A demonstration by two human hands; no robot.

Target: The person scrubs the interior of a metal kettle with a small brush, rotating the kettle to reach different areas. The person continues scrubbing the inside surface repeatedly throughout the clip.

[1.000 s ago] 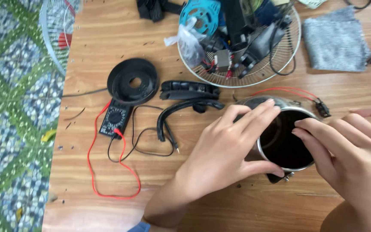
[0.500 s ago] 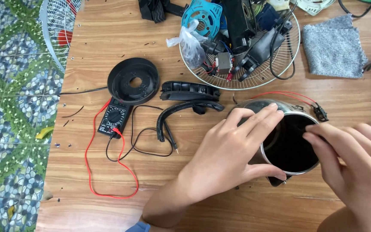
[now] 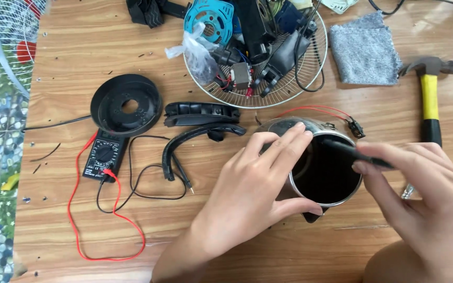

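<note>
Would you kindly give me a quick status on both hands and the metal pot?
Left hand gripping steel pot by its rim. Right hand holding a thin black tool over the opening. Red wires trail behind pot; hammer lies alongside.

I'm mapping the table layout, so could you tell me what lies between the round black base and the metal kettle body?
In the head view, two curved black handle pieces lie between the round black base and the metal kettle body.

left hand (image 3: pixel 247 194): fingers curled, gripping | right hand (image 3: pixel 425 204): fingers pinched
</note>
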